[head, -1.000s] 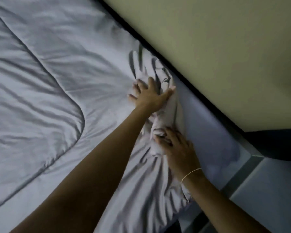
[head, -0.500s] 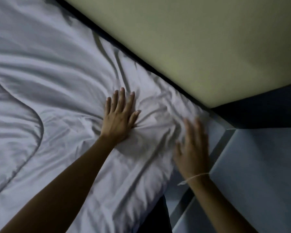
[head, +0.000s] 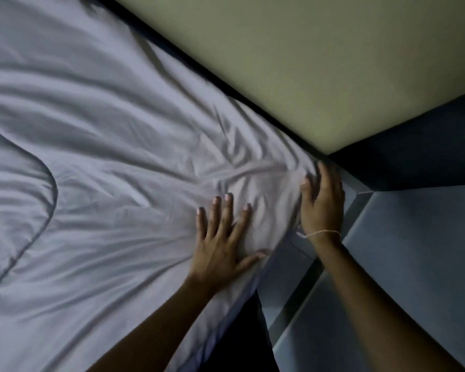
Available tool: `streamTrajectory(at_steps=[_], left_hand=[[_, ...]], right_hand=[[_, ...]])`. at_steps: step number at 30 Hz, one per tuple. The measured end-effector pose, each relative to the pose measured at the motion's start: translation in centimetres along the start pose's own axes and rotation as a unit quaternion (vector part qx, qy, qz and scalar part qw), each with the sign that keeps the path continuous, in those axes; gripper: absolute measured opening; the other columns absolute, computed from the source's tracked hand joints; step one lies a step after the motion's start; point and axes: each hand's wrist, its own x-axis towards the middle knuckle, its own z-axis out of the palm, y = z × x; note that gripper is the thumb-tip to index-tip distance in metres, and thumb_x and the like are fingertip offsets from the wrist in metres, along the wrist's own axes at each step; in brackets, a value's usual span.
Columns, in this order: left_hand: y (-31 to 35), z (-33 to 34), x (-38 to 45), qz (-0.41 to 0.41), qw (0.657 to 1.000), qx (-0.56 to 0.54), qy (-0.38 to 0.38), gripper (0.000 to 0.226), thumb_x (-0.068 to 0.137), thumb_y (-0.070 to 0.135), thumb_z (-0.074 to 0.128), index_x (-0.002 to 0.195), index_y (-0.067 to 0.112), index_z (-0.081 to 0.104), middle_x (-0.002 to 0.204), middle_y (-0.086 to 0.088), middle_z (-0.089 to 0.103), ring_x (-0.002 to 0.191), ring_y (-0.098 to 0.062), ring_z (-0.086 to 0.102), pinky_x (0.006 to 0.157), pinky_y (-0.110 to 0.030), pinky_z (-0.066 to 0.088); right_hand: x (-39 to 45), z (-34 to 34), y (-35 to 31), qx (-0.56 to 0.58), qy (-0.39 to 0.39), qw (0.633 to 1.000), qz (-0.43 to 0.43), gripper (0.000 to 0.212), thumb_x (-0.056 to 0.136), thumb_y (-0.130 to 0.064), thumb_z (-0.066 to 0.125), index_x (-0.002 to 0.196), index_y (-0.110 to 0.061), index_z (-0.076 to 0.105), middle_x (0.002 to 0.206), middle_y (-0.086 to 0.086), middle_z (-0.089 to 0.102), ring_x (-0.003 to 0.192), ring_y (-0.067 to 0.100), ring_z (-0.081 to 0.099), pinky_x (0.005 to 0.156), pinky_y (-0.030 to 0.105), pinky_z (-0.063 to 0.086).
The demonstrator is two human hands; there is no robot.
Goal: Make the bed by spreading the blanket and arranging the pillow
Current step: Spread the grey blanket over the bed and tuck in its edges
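A pale grey-white blanket (head: 113, 162) covers the bed and is creased toward its right corner. A curved stitched seam (head: 49, 200) runs down its left part. My left hand (head: 223, 242) lies flat on the blanket near the corner, fingers spread, holding nothing. My right hand (head: 322, 202) presses flat against the blanket's right edge at the bed corner, with a thin thread band on the wrist. No pillow is in view.
A dark headboard edge (head: 199, 68) runs diagonally along the blanket's far side, under a yellowish wall (head: 320, 63). A grey bed frame ledge (head: 301, 285) and a pale floor (head: 414, 264) lie to the right. A dark wall base (head: 414, 151) sits beyond the corner.
A second ago both hands gripped bunched fabric. They have let go and now lie flat, and both have slid right toward the bed corner, which lies smoother.
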Motion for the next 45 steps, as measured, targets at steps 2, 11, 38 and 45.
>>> streamTrajectory(at_steps=[2, 11, 38, 45], left_hand=[[1.1, 0.9, 0.4, -0.029, 0.999, 0.019, 0.007, 0.075, 0.091, 0.065, 0.032, 0.152, 0.024, 0.014, 0.159, -0.016, 0.006, 0.145, -0.04, -0.001, 0.114, -0.062, 0.003], [3.5, 1.6, 3.0, 0.069, 0.996, 0.0, 0.058, 0.045, 0.093, 0.032, 0.052, 0.136, 0.021, 0.049, 0.144, -0.002, 0.047, 0.138, -0.027, 0.035, 0.113, -0.059, 0.008], [-11.2, -6.7, 19.7, -0.186, 0.982, 0.037, 0.013, 0.07, 0.091, 0.068, 0.013, 0.15, 0.035, -0.002, 0.16, -0.008, -0.01, 0.144, -0.038, -0.012, 0.111, -0.063, -0.009], [-12.5, -8.8, 17.0, -0.061, 0.996, -0.052, 0.03, 0.059, 0.098, 0.055, 0.02, 0.15, 0.035, 0.004, 0.16, -0.006, -0.004, 0.146, -0.031, -0.006, 0.115, -0.058, -0.004]], right_hand=[[1.2, -0.4, -0.4, 0.083, 0.005, 0.99, 0.11, 0.057, 0.094, -0.041, 0.054, 0.143, -0.016, 0.04, 0.138, 0.012, 0.052, 0.122, 0.027, 0.052, 0.09, 0.024, 0.039], [5.5, -1.7, 3.4, 0.167, 0.024, 0.958, 0.233, 0.025, 0.081, -0.028, 0.071, 0.064, -0.021, 0.055, 0.085, 0.01, 0.066, 0.08, 0.023, 0.059, 0.085, 0.046, 0.051], [2.0, 4.5, 2.5, -0.178, -0.058, 0.981, -0.051, 0.075, 0.088, -0.071, 0.014, 0.152, -0.031, 0.007, 0.161, 0.001, 0.008, 0.148, 0.023, 0.007, 0.116, 0.053, 0.006], [-1.8, 2.4, 2.0, -0.116, 0.004, 0.992, 0.054, 0.078, 0.091, -0.059, 0.027, 0.152, -0.015, 0.007, 0.16, 0.012, 0.007, 0.148, 0.031, 0.002, 0.117, 0.057, 0.004]])
